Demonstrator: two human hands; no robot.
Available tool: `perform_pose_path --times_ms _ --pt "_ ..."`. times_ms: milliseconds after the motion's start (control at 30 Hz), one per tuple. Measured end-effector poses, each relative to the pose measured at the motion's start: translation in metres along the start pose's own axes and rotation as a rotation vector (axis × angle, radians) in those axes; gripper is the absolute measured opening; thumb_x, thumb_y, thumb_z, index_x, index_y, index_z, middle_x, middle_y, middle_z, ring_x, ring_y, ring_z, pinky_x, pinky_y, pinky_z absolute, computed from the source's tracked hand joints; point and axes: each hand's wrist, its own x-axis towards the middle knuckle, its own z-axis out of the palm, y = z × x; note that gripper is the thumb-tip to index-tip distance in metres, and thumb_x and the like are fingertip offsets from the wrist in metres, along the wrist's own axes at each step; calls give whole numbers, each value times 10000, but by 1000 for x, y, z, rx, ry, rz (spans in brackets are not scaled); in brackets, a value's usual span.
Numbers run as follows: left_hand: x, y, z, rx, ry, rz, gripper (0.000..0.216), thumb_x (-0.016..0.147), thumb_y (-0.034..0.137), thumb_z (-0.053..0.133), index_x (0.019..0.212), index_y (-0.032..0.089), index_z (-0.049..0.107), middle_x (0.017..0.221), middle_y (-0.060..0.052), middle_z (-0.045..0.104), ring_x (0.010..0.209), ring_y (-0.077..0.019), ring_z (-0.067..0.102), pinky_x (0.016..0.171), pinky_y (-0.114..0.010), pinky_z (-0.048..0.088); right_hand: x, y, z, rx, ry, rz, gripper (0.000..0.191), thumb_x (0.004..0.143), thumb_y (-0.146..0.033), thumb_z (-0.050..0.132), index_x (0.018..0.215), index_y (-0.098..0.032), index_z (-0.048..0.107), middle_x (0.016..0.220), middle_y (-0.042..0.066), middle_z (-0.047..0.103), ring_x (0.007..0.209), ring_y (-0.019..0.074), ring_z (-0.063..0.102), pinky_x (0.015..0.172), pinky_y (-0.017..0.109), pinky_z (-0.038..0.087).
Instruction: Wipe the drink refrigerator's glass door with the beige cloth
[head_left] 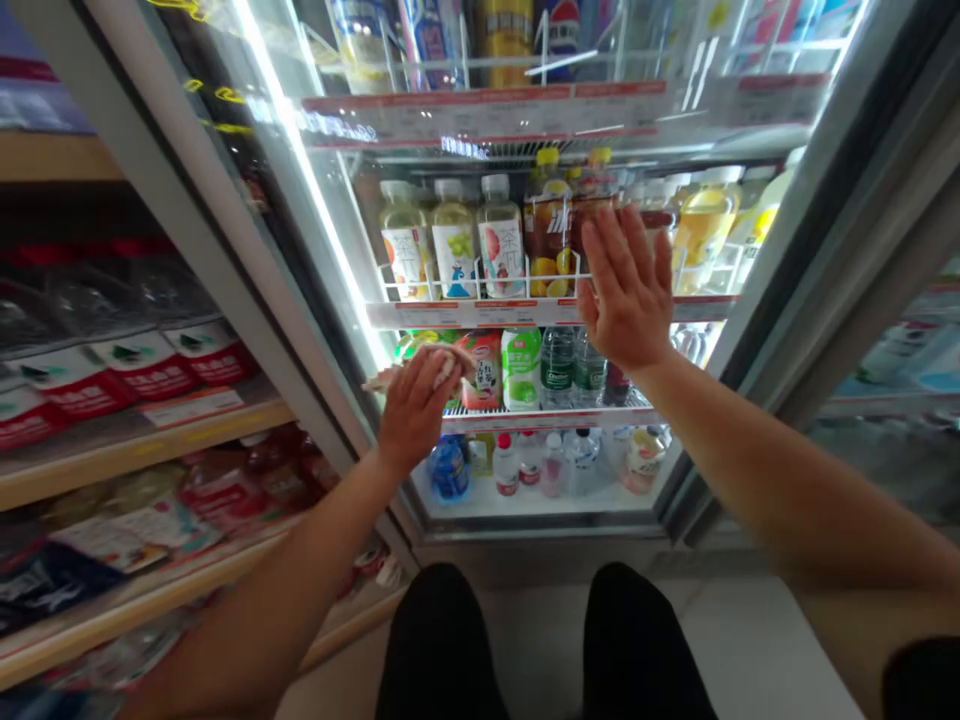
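Observation:
A glass-doored drinks fridge (525, 522) stands in front of me, its shelves lit from inside. My left hand (420, 400) is closed on a pale crumpled cloth (386, 380) and presses it to the glass at the lower left, in front of a lower shelf. Farther right and higher, my right hand (628, 285) lies flat against the glass with its fingers stretched out, holding nothing. Behind it are tea bottles with yellow caps (550, 235), partly covered by the hand. A green and white bottle (521, 368) shows between my two hands.
To the left, a wooden-edged shelf (150, 440) holds red-labelled water bottles (135, 370) and packets below. Small bottles (506, 465) and a blue jug (448, 468) stand at the fridge's bottom. A metal door frame (780, 230) runs along the right. My knees are just below.

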Motion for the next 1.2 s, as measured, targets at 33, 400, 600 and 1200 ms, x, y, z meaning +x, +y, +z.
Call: perform_pose_path --times_ms 33,400,600,1200 --pt "-1 8 3 -45 -43 66 530 989 36 513 1492 201 518 1488 -112 595 1564 -255 270 1260 -473 344 0 0 0 -2 1 -1 626 1061 -311 335 1661 -273 158 1682 57 365 1598 238 195 1298 584 178" --pt "64 20 17 -68 56 -60 509 1014 91 488 1496 254 517 1509 -99 576 1563 -258 291 1250 -478 339 -3 -4 -7 116 -51 53 592 1045 -286 353 1633 -308 284 1654 20 416 1590 228 215 1319 549 161" --pt "80 16 19 -26 -67 198 438 1028 157 508 1393 384 592 1443 31 636 1482 -200 449 1206 -435 411 -13 0 -2 79 84 -52 677 1010 -193 384 1654 -304 206 1637 23 443 1583 206 239 1305 507 238" --pt "170 -117 15 132 511 -112 557 1027 44 340 1525 284 404 1671 111 218 1523 -55 185 1285 -303 198 -16 -3 -8 114 -17 14 650 977 -195 367 1612 -330 336 1612 11 481 1567 257 304 1270 584 285"
